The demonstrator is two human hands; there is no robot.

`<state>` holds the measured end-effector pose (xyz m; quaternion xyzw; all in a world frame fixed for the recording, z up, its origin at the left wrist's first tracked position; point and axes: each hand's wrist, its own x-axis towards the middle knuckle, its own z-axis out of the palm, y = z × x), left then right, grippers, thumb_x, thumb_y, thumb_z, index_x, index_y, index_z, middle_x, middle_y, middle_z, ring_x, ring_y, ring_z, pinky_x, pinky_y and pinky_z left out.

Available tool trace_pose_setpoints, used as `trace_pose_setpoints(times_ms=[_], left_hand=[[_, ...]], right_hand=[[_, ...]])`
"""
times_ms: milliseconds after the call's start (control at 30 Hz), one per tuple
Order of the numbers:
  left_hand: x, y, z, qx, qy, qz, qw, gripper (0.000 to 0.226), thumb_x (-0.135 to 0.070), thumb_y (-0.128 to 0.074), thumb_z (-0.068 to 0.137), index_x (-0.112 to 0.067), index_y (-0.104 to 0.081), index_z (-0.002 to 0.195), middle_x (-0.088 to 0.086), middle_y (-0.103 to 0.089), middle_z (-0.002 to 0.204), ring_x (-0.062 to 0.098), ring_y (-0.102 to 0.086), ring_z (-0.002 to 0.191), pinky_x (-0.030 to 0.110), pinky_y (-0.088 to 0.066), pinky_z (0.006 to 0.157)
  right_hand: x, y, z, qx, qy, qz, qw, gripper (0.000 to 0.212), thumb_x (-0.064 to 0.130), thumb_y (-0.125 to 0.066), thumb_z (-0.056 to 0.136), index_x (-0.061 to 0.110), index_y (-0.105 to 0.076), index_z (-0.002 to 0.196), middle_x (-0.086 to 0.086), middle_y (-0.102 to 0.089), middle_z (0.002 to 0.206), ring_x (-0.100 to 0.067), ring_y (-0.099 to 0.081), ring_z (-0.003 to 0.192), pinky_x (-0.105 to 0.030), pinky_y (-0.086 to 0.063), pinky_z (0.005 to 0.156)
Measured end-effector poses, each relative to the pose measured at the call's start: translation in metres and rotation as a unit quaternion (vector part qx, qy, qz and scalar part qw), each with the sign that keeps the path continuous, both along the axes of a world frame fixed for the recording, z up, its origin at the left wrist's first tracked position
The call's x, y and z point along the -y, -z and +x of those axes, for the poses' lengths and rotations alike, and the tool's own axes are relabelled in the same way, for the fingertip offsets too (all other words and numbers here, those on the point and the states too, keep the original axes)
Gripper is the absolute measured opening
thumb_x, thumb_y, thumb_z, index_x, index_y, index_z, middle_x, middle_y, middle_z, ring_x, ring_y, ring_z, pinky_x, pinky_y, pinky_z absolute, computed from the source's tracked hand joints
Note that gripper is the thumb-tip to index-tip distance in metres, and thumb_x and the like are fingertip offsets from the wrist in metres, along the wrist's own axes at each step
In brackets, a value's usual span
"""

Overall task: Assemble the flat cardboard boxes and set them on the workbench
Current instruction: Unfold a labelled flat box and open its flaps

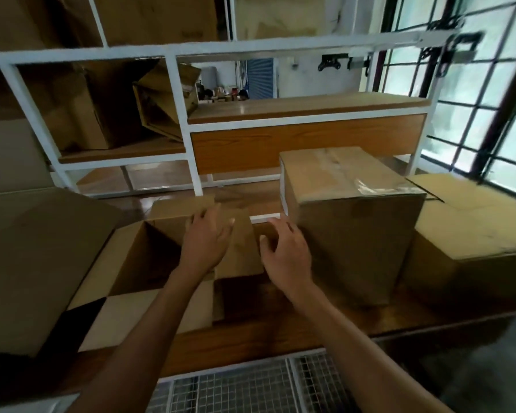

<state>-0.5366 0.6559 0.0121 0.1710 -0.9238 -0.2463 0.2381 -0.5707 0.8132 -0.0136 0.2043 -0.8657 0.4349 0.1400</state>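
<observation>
An open cardboard box (137, 263) stands on the wooden workbench (265, 332) in front of me, its top flaps spread out. My left hand (206, 236) lies flat on the box's right-hand flap, fingers apart. My right hand (283, 248) rests just right of it, at that flap's outer edge, thumb against the cardboard. Whether either hand grips the flap is unclear. To the right stands a taped, closed box (355, 222), and beyond it another closed box (471, 239).
A large cardboard piece (33, 263) lies at the left of the bench. Behind stands a white-framed shelf unit (179, 114) with more cardboard boxes (161, 105) in it. A barred window (489, 99) is at right. Wire mesh (251, 391) sits below the bench edge.
</observation>
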Motion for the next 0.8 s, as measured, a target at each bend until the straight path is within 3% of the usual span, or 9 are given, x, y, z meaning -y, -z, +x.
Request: trace_pose_setpoints(times_ms=[67,167,233,333,600,800], left_hand=[[-0.021,-0.012,-0.010,-0.037,0.043,0.025,0.998,0.053,-0.049,-0.045,0.098,-0.021,-0.041,0.143,0.007,-0.042,0.149,0.028,-0.036,0.138,0.048,-0.034,0.109],[-0.051,-0.027,-0.029,-0.073,0.084,0.034,0.993,0.053,-0.050,-0.046,0.097,-0.024,-0.041,0.143,0.005,-0.043,0.149,0.023,-0.040,0.137,0.047,-0.037,0.110],[-0.068,-0.036,-0.043,-0.096,0.105,0.025,0.989,0.052,-0.052,-0.045,0.096,-0.026,-0.044,0.141,0.003,-0.045,0.148,0.022,-0.041,0.136,0.048,-0.038,0.109],[-0.085,-0.047,-0.069,-0.114,0.124,0.016,0.986,0.046,-0.049,-0.049,0.096,-0.025,-0.050,0.136,0.002,-0.051,0.143,0.020,-0.044,0.131,0.040,-0.039,0.103],[-0.092,-0.075,-0.179,-0.013,0.183,-0.031,0.983,0.037,-0.037,-0.055,0.096,-0.015,-0.060,0.126,0.005,-0.058,0.128,0.014,-0.052,0.103,0.029,-0.040,0.082],[-0.069,-0.083,-0.278,0.081,0.184,-0.060,0.978,0.036,-0.040,-0.058,0.092,-0.019,-0.059,0.121,0.004,-0.060,0.121,0.016,-0.055,0.103,0.031,-0.047,0.085]], right_hand=[[-0.021,-0.014,-0.006,-0.037,0.014,-0.016,0.999,0.034,0.027,-0.059,0.094,0.025,-0.055,0.128,0.002,-0.048,0.144,-0.017,-0.043,0.133,-0.035,-0.040,0.107],[-0.049,-0.032,-0.018,-0.108,0.033,-0.022,0.993,0.021,0.025,-0.061,0.092,0.020,-0.062,0.113,0.003,-0.061,0.121,-0.013,-0.057,0.107,-0.033,-0.052,0.090],[-0.066,-0.044,-0.029,-0.145,0.046,-0.030,0.988,0.014,0.023,-0.061,0.092,0.019,-0.065,0.105,0.002,-0.065,0.112,-0.013,-0.060,0.097,-0.031,-0.054,0.082],[-0.087,-0.060,-0.051,-0.182,0.072,-0.024,0.980,0.013,0.023,-0.060,0.092,0.018,-0.068,0.101,0.002,-0.068,0.109,-0.014,-0.061,0.096,-0.029,-0.051,0.078],[-0.132,-0.104,-0.163,-0.163,0.087,0.098,0.978,0.015,0.029,-0.062,0.092,0.020,-0.073,0.097,0.003,-0.070,0.104,-0.011,-0.060,0.085,-0.025,-0.047,0.071],[-0.147,-0.122,-0.267,-0.103,0.014,0.233,0.967,0.023,0.033,-0.067,0.089,0.021,-0.068,0.109,0.003,-0.064,0.123,-0.012,-0.056,0.106,-0.021,-0.039,0.075]])
